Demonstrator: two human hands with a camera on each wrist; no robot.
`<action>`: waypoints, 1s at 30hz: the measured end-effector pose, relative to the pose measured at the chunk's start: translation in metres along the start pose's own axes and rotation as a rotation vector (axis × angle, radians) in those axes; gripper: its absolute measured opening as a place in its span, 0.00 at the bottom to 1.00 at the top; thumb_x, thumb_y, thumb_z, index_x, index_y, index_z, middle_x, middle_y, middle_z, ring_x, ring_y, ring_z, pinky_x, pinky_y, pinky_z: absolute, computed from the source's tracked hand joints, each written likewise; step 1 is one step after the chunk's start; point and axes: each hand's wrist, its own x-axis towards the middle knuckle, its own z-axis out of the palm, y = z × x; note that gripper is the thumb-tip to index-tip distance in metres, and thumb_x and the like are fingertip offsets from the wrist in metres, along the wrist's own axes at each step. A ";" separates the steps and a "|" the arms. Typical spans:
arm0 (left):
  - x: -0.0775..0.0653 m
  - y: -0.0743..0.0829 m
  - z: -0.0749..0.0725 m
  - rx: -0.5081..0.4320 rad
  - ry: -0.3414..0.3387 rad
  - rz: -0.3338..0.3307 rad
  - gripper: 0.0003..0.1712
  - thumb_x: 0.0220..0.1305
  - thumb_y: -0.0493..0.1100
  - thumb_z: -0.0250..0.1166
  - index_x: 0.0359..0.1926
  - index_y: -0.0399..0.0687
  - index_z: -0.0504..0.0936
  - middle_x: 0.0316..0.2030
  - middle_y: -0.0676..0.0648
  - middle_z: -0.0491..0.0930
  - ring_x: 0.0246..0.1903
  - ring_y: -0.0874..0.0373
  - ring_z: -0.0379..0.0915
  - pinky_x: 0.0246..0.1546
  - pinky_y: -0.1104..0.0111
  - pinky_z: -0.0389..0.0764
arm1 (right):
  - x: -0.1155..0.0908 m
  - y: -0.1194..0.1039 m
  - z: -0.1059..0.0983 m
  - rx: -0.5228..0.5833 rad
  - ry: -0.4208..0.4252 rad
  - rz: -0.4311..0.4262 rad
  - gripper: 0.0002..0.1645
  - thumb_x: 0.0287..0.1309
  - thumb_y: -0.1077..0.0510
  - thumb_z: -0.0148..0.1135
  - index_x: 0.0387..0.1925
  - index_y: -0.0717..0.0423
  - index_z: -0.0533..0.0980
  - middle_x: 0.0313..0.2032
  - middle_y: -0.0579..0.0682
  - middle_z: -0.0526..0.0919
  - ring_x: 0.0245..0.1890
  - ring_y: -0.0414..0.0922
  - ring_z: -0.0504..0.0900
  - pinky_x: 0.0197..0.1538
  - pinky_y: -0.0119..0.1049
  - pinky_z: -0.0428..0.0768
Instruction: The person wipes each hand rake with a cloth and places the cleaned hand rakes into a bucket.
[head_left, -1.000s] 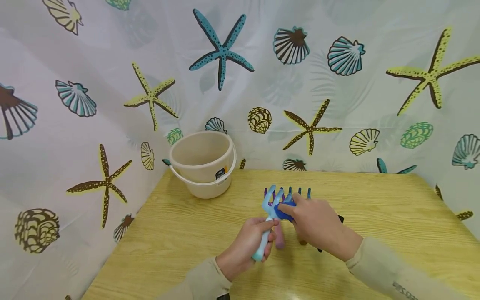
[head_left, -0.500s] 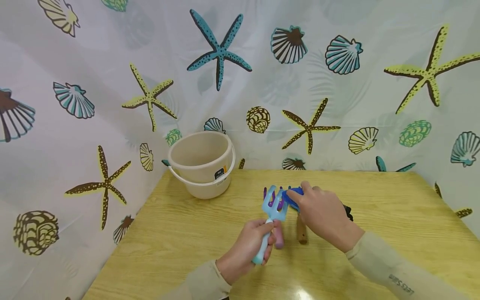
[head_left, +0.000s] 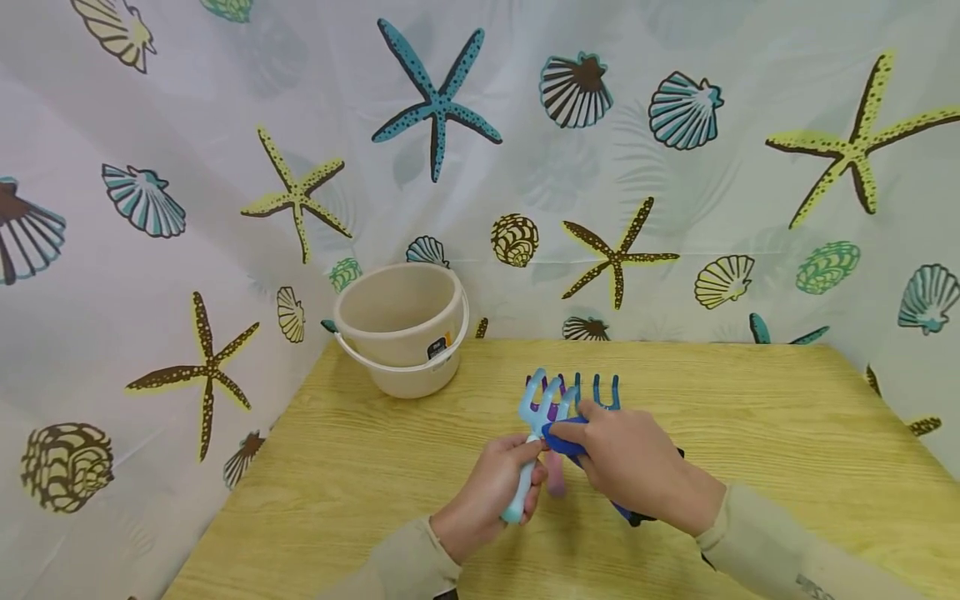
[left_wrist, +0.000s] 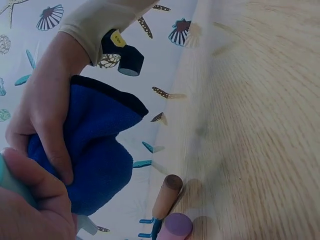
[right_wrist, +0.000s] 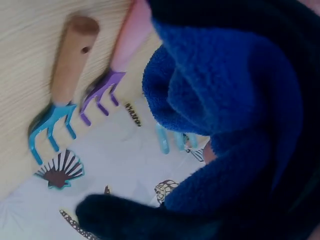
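Note:
My left hand [head_left: 491, 483] grips the pale blue handle of a small garden fork [head_left: 529, 408], its tines pointing away from me. In my right hand [head_left: 633, 458] is a bunched blue cloth [head_left: 564, 440] with a dark edge, pinched against the fork where the tines meet the handle. The cloth's folds [left_wrist: 100, 155] fill the space under the right fingers in the left wrist view. Behind the fork on the table lie a purple hand rake with a pink handle [right_wrist: 132, 37] and a teal hand rake with a wooden handle [right_wrist: 75, 57], partly hidden in the head view.
A cream bucket [head_left: 397, 367] with a white carrying handle stands at the back left of the wood-grain table [head_left: 360, 483]. A white curtain [head_left: 645, 50] printed with starfish and shells closes off the back and sides.
The cloth in my right hand went up toward the right-hand tines, then came back down to the fork's base. My left hand keeps its grip on the fork, nearly still.

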 end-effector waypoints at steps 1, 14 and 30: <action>0.000 0.000 0.000 0.003 0.000 0.002 0.14 0.78 0.45 0.49 0.48 0.38 0.74 0.21 0.53 0.69 0.10 0.64 0.61 0.07 0.75 0.65 | 0.001 -0.001 0.000 0.011 -0.001 0.002 0.17 0.56 0.56 0.73 0.49 0.42 0.86 0.26 0.45 0.73 0.12 0.35 0.59 0.14 0.26 0.60; -0.002 -0.002 0.005 0.062 -0.032 -0.007 0.14 0.77 0.46 0.52 0.48 0.41 0.77 0.21 0.52 0.71 0.08 0.63 0.61 0.07 0.74 0.64 | 0.008 0.001 -0.001 -0.118 -0.037 0.053 0.24 0.47 0.57 0.78 0.49 0.43 0.86 0.45 0.59 0.84 0.12 0.41 0.69 0.13 0.31 0.69; 0.002 -0.004 0.003 0.075 -0.027 -0.011 0.13 0.77 0.45 0.52 0.48 0.41 0.77 0.21 0.52 0.71 0.09 0.63 0.61 0.07 0.74 0.65 | 0.025 0.003 0.015 -0.219 0.042 0.025 0.19 0.51 0.62 0.72 0.47 0.45 0.86 0.39 0.58 0.83 0.10 0.41 0.64 0.11 0.33 0.68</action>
